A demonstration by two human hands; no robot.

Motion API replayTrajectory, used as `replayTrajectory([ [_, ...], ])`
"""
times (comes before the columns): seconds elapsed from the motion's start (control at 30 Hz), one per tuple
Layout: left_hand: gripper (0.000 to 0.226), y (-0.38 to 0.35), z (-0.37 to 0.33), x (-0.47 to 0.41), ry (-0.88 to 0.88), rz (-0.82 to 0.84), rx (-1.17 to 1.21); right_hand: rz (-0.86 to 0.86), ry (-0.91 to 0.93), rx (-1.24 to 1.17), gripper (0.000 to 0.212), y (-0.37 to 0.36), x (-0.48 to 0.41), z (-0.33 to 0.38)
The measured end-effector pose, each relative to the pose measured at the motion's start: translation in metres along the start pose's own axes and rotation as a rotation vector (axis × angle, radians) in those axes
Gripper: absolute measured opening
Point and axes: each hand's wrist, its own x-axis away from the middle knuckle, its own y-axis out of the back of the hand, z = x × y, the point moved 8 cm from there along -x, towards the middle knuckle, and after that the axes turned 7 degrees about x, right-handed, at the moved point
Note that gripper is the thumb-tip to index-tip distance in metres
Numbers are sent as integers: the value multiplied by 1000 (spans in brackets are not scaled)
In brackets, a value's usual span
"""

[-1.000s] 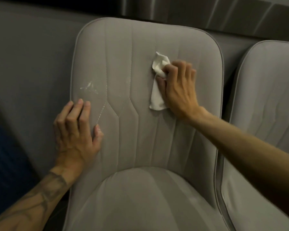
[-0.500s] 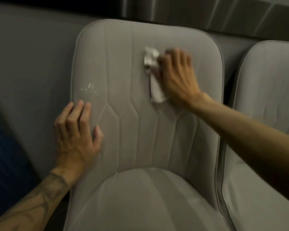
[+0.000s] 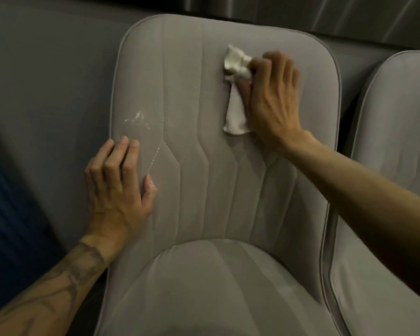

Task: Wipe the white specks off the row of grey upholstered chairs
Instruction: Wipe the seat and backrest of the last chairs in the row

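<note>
Grey upholstered chair point(image 3: 216, 141) stood front and centre, backrest facing the person. A second chair point(image 3: 386, 117) sat just beside it on the right.

- White specks point(image 3: 137, 118): a small smeared cluster on the left panel of the backrest, with more dotted down the stitched seam point(image 3: 155, 158) below. No specks could be made out on the seat cushion point(image 3: 216, 287).
- Right hand point(image 3: 272, 100): fingers curled round a white cloth point(image 3: 237, 69), pressing it to the upper right of the backrest. One end was bunched above the knuckles and a loose tail hung below. It was well apart from the specks.
- Left hand point(image 3: 117, 185): fingers straight and flat on the left panel just under the cluster, holding nothing.

Handling, as judged: the padding looked soft and likely to give under pressure, so bracing the back with the flat hand seemed sensible. The fabric nap and stitching would probably trap residue, so short firm strokes along the seam should work best. The cloth looked light and limp, best held wadded at the fingertips.
</note>
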Motion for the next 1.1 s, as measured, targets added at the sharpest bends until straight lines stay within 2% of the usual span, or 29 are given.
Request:
replayTrajectory([
  [0.07, 63, -1, 0, 0, 2, -1, 0, -34, -166, -19, 25, 0, 9, -3],
  [0.13, 62, -1, 0, 0, -3, -9, -3, 23, -172, -58, 24, -3, 46, 15],
  [0.27, 63, -2, -1, 1, 0, -2, 6, 205, 232, -37, 29, 3, 98, 45],
  [0.3, 63, -3, -1, 1, 2, 0, 5, 185, 243, -15, 29, 5, 85, 35],
  [0.43, 64, -4, -1, 2, 0, -5, -1, -34, -193, 73, 25, 9, 6, -31],
  [0.5, 64, -5, -1, 2, -3, -8, 2, -41, -253, 59, 26, 6, 16, -29],
  [0.57, 63, -4, -2, 3, 3, -16, 0, 31, -187, -9, 23, 2, 61, -5],
  [0.67, 63, -3, -4, 2, 3, -17, -2, 210, 68, -43, 28, 2, 142, 43],
  [0.77, 63, -2, -6, 1, 9, -14, -6, 280, 289, 9, 29, -1, 150, 49],
  [0.83, 62, -2, -6, 2, 6, -15, 0, 214, 241, 9, 27, -2, 118, 31],
  [0.9, 62, -2, -5, 2, 8, -19, -8, 137, 96, 32, 27, -2, 96, 15],
  [1.0, 62, -1, -5, 2, 5, -20, -8, 143, -52, 7, 24, -3, 132, 25],
  [1.03, 62, -1, -6, 2, 4, -22, -10, 173, -26, -11, 24, -3, 155, 36],
  [1.1, 62, -2, -7, 3, 6, -19, -5, 264, 141, -25, 23, -1, 195, 61],
])
